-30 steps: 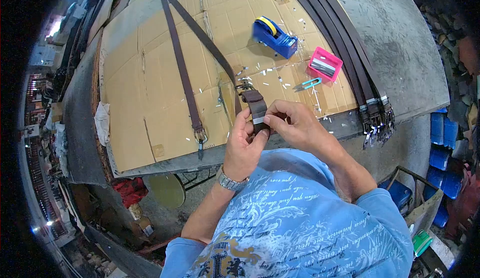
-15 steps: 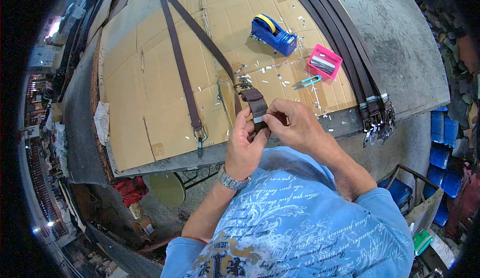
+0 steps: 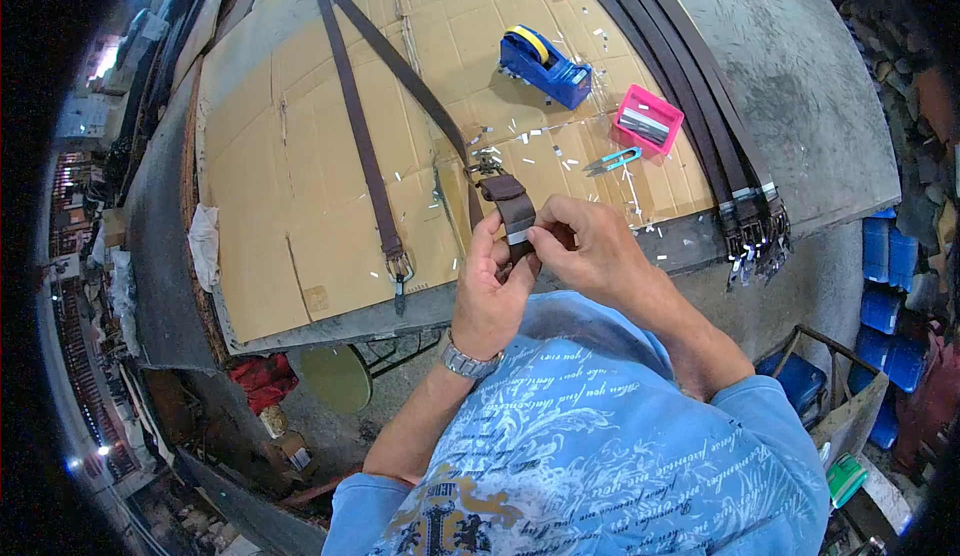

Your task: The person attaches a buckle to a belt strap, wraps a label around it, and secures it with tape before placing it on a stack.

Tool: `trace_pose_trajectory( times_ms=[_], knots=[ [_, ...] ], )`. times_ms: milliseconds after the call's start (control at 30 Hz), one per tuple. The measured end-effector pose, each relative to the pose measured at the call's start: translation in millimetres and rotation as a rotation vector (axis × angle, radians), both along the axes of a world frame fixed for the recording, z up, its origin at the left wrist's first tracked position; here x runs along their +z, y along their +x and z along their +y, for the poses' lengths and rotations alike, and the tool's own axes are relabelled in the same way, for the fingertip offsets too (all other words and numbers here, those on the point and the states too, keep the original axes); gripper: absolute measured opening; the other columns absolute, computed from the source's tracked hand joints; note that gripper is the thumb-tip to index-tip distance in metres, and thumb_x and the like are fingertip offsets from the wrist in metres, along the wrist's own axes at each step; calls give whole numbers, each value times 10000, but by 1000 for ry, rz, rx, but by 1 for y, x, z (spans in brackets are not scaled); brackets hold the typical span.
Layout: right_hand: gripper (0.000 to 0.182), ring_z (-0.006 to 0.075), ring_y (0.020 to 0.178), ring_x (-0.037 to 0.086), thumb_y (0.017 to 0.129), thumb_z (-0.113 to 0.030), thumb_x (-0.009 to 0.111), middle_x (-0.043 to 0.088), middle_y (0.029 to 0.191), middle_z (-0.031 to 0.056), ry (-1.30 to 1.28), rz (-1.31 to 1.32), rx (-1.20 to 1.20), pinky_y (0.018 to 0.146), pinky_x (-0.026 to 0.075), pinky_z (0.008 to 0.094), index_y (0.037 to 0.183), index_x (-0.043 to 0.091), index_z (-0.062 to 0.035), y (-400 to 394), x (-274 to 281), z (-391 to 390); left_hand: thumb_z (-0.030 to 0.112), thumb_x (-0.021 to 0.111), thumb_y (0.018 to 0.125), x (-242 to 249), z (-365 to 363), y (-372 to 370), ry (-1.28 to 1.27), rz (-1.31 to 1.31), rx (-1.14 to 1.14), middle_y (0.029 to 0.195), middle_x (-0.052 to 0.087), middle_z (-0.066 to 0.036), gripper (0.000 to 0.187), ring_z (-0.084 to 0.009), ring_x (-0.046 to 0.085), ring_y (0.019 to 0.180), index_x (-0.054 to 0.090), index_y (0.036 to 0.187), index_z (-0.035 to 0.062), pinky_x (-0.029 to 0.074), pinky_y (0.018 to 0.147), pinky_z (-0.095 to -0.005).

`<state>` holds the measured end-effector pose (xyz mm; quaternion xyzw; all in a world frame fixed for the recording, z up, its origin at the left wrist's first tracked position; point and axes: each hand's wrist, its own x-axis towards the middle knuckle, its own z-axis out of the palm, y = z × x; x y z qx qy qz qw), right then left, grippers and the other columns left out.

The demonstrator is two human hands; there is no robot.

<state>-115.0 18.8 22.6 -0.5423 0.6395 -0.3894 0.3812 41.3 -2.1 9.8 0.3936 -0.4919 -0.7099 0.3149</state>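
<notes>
The left hand (image 3: pixel 490 294) grips a dark belt (image 3: pixel 512 212) between thumb and fingers; the right hand (image 3: pixel 598 248) pinches the pale band (image 3: pixel 516 238) on it.

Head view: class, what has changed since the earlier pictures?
Nothing visibly moved beyond a slight shift of the whole view. The left hand still holds the dark brown leather-like belt, the right hand still at its narrow pale strip; the blue tape dispenser and pink rectangular box stay put.
</notes>
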Motion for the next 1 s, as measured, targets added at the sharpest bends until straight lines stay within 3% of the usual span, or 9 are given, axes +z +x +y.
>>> trace_pose_trajectory(
  times_ms=[267,433,567,633,767,833,967,1000],
  knots=[
    [159,333,630,636,777,-166,667,627,688,163,-70,76,-42,560,486,410,767,614,-16,5,-6,1,-43,518,903,-6,3,1,-40,-47,-1,1130,624,-162,561,-122,593,1002,267,1403,0,471,813,-240],
    [152,335,635,636,773,-159,668,629,691,162,-44,98,-43,553,483,417,765,612,-18,6,-9,3,81,494,966,-10,1,7,-33,-8,13,1005,659,-113,434,-87,592,875,342,1360,-19,464,770,-230],
    [159,336,630,635,773,-167,671,629,690,165,-44,103,-37,546,477,423,763,611,-19,5,-8,4,87,474,978,-4,1,1,-47,-36,21,1145,617,-103,366,-131,588,1015,400,1317,-31,464,888,-262],
    [192,340,628,633,784,-197,683,628,688,170,-42,111,-30,537,468,429,772,618,-17,5,-9,5,186,485,996,-7,1,0,-136,-47,53,989,671,-111,337,-76,600,880,438,1255,-25,468,781,-223],
    [225,345,611,625,820,-237,668,629,683,164,1,213,8,527,461,426,795,629,-17,-6,-16,7,190,473,1000,-10,0,2,-174,-55,90,1035,665,-135,315,-104,620,905,442,1225,-28,490,807,-245],
    [274,219,551,562,856,-256,656,597,641,139,94,187,-43,516,425,356,813,613,11,-15,-22,7,185,468,999,0,0,0,6,25,133,1074,654,-154,302,-145,637,925,439,1206,-33,511,832,-280],
    [265,216,630,586,880,-259,630,622,731,145,77,58,-64,563,441,345,864,613,5,-16,-30,15,182,467,998,0,0,2,45,49,116,1069,651,-153,296,-170,645,928,437,1201,-32,522,839,-302],
    [269,253,675,602,873,-268,631,625,759,158,56,-69,-65,593,451,373,883,611,1,-11,-26,15,181,468,997,-2,0,2,35,47,111,1057,653,-147,296,-167,645,925,437,1200,-32,522,835,-298]
  ],
)
